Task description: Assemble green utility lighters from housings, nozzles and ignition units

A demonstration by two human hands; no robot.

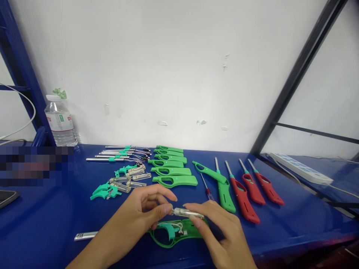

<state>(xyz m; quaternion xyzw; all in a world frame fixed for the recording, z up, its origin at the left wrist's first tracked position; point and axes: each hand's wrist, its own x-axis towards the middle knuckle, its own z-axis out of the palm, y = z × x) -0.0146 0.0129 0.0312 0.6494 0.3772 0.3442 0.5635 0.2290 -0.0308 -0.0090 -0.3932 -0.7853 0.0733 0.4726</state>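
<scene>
In the head view, my right hand [221, 228] pinches a clear lighter fuel tank [186, 213] between thumb and fingers. My left hand [148, 209] closes thumb and curled fingers at the tank's nozzle end, its index finger raised above. Beneath both hands lies an opened green lighter shell half [193, 229]. Inside that shell sit a teal trigger [169, 228], white wires and a small black part. A silver lighter tube [85, 235] sticks out leftward under my left wrist. My left hand partly hides the shell's front.
Behind are several fuel tanks [137, 184], teal triggers [103, 191], tube assemblies [112, 152] and green shells [175, 181]. A screwdriver [208, 191], a green lighter [226, 196] and red lighters [244, 200] lie right. A bottle [60, 121], phone [7, 198] and power strip [301, 168] stand farther out.
</scene>
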